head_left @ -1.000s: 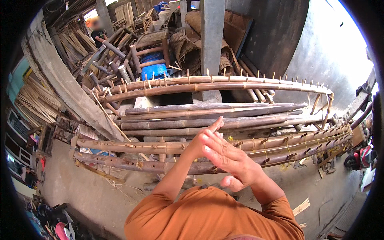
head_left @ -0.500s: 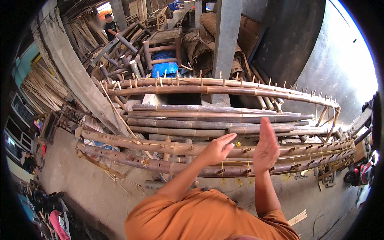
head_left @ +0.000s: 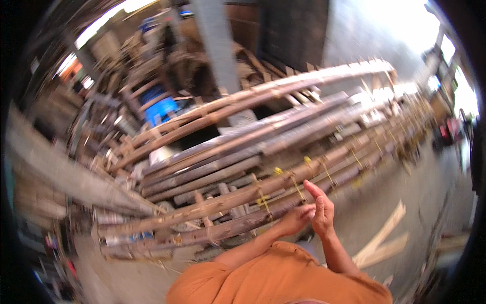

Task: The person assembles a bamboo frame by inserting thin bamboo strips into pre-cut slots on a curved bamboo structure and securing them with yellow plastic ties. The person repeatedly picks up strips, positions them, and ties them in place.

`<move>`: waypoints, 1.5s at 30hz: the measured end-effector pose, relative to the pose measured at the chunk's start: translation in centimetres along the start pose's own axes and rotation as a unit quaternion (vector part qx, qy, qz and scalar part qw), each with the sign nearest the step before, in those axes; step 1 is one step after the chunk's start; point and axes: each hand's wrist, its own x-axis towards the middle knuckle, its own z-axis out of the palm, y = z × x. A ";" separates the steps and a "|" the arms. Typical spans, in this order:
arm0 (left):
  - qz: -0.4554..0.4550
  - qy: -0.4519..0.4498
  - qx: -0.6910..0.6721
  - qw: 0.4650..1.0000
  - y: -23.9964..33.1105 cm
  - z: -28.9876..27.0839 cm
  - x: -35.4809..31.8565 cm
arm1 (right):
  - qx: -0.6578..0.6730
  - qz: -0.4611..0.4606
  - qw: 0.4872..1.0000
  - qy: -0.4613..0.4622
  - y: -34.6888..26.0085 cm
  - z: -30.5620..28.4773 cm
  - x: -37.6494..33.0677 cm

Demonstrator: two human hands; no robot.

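My right hand (head_left: 324,206) is raised with its fingers stretched upward, holding nothing. Right beside it, my left hand (head_left: 297,219) points toward its palm, blurred and partly overlapped, so I cannot tell whether they touch. No object shows in either hand. Just beyond them runs a long frame of two bamboo poles, the farther pole (head_left: 223,205) and the nearer pole (head_left: 238,226). Short pegs stick out of the poles, and yellow string (head_left: 357,159) spans between them at several places.
Behind the frame lie stacked bamboo poles (head_left: 212,164), then a raised, pegged bamboo rail (head_left: 223,111). A grey post (head_left: 215,45) and blue sheet (head_left: 161,109) stand farther back. A concrete beam (head_left: 71,169) slants at left. Pale wood strips (head_left: 382,233) lie on the floor at right.
The whole view has swung and tilted toward the right, with blur. My hands have come closer together and lower, from over the bamboo frame to its near side.
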 end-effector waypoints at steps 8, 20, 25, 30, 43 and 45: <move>-0.087 -0.235 -0.038 0.967 0.9 10.6 4.8 | -0.105 0.059 0.980 0.158 3.3 -10.5 -8.0; -0.289 -0.438 0.201 0.827 -19.1 42.3 15.3 | -0.080 0.542 0.745 0.380 36.2 -38.7 -41.3; -0.245 -0.583 0.365 0.684 -31.1 56.8 13.9 | -0.069 0.721 0.540 0.429 54.4 -48.6 -64.3; -0.203 -0.595 0.561 0.538 -37.0 67.1 11.9 | -0.087 0.788 0.408 0.453 67.0 -57.5 -79.0; -0.166 -0.587 0.605 0.512 -39.3 74.4 15.6 | -0.217 0.793 0.398 0.406 75.9 -56.2 -87.8; -0.179 -0.602 0.594 0.502 -38.5 74.2 15.9 | -0.228 0.710 0.509 0.429 73.9 -55.0 -86.7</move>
